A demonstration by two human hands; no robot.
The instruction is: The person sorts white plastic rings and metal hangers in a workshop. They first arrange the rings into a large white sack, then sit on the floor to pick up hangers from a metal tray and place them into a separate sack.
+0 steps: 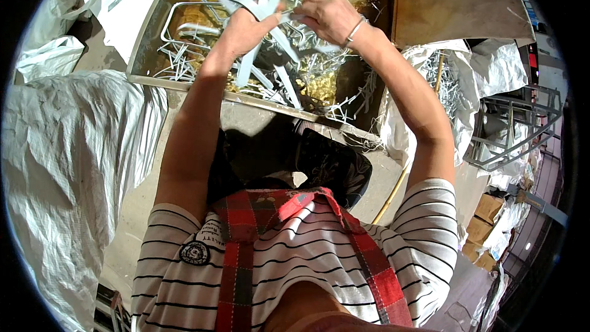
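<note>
My left hand (241, 35) is closed around a few flat, light-grey strips (247, 69) that look like plastic and cross each other, one with a bent, looped end. Beside it on the right, my right hand (332, 19) has its fingers curled together close to the strips. What it pinches is small and smeared by motion. Both hands are over a wide shallow metal tray (203, 90), where many grey bent pieces (178, 64) and thin scraps lie tangled on a wet, yellowish bottom.
White woven sheeting (74, 166) drapes at the left. To the right stand a brownish flat panel (461, 6), an open white sack (455, 86) of thin grey scraps and a metal frame (516, 129). A thin yellowish pole (390, 197) leans by my right arm. Cardboard boxes (485, 221) sit farther right.
</note>
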